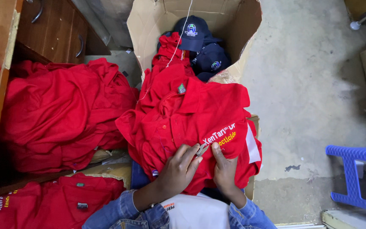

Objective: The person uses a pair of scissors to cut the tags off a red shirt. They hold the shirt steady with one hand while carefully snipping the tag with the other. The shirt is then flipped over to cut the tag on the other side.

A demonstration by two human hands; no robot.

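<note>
Right now a red cotton polo shirt with yellow-and-white embroidered lettering [191,123] lies draped over the person's lap, centre frame, collar toward 12 o'clock. Left hand [178,167] has its fingers pinched together on a small pair of metal thread snips [201,148], blades pointing toward 1 o'clock, tip just at the lower edge of the lettering. Right hand [224,169] is closed on the fabric, thumb and fingers bunching the cloth just beside the snips at 3 o'clock of them. So the shirt sits under and between both hands, lettering touching the snip tip.

Risk, as I judge it: the blades lie close to the stitching, so a slip could nick the embroidery or the fabric; the bunched cloth could also fold an extra layer into the blades. The right thumb is near the tip too.

Outward: a white thread [178,38] runs up toward 12 o'clock over an open brown cardboard box [149,25] holding navy caps with round badges [193,34]. At 9 o'clock, a heap of red shirts [60,114]; more at 7 o'clock [51,203]. Blue plastic stool [352,169] at 4 o'clock on the grey concrete floor [310,85]. Wooden drawers [56,29] at 11 o'clock.
</note>
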